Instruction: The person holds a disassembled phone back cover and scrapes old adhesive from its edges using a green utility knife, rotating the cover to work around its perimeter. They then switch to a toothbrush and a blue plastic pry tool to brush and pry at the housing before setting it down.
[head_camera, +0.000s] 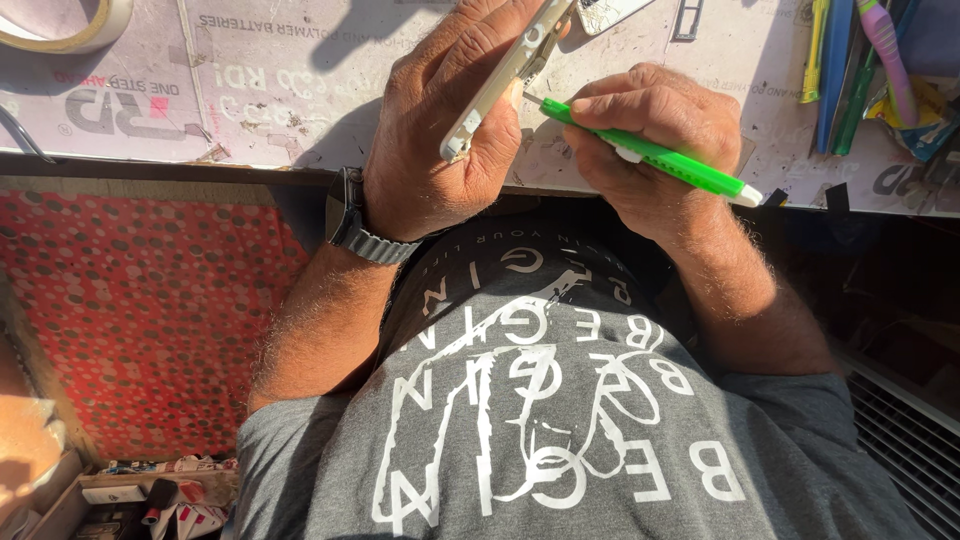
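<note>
- Left hand (455, 120): fingers wrapped around a cream-coloured smartphone (505, 80), held edge-on and tilted above the near edge of the workbench (250, 90); a dark mesh-strap wristwatch (355, 225) sits on the wrist.
- Right hand (650, 140): clenched on a green-handled tool (650, 155), its tip meeting the phone's lower edge.
- Workbench surface: printed cardboard sheet, with a tape roll (70, 25) at the far left and a cluster of coloured tools (860, 60) at the far right.
- Below the bench: a red dotted panel (150, 310) at the left.
</note>
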